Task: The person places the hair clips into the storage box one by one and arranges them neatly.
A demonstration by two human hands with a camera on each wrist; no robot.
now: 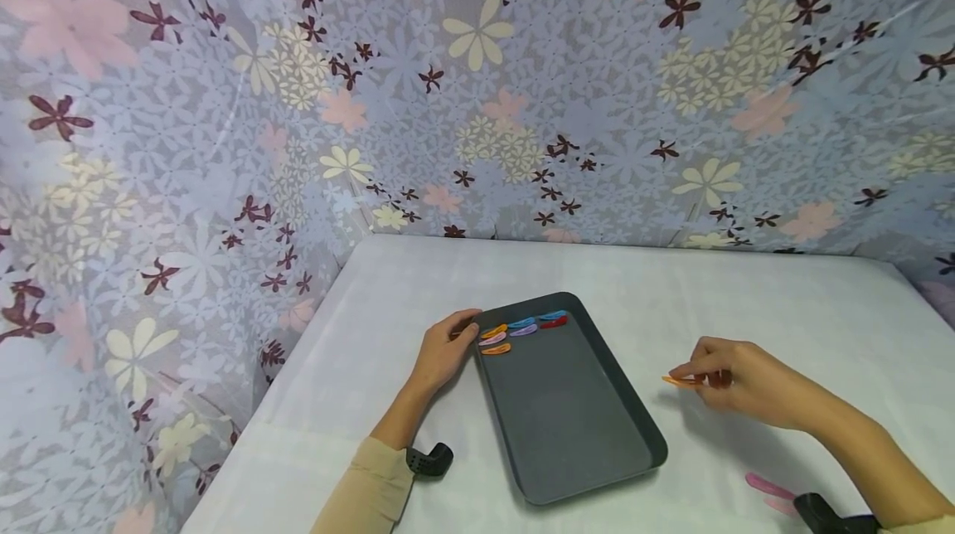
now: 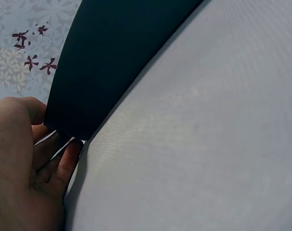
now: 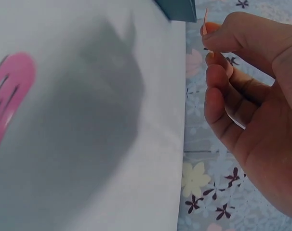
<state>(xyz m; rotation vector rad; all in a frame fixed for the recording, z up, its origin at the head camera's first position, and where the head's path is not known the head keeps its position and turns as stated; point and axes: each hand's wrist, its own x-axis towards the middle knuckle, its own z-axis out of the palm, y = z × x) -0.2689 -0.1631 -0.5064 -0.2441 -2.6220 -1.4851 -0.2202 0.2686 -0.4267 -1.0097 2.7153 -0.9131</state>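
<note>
A dark grey rectangular tray (image 1: 567, 426) lies at a slant on the white table. My left hand (image 1: 440, 356) holds it at its far left corner, thumb by the rim and fingers below in the left wrist view. Several snap hair clips sit in short rows at the tray's far end, among them an orange clip (image 1: 496, 349), a purple clip (image 1: 524, 331) and a red clip (image 1: 555, 322). Right of the tray, above the table, my right hand (image 1: 739, 381) pinches another orange hair clip (image 1: 675, 382) between thumb and fingertips.
Pink hair clips (image 1: 768, 486) lie on the table near the right wrist, one of them large in the right wrist view. White cloth (image 1: 418, 277) covers the table. Flowered fabric (image 1: 477, 128) hangs behind and on the left.
</note>
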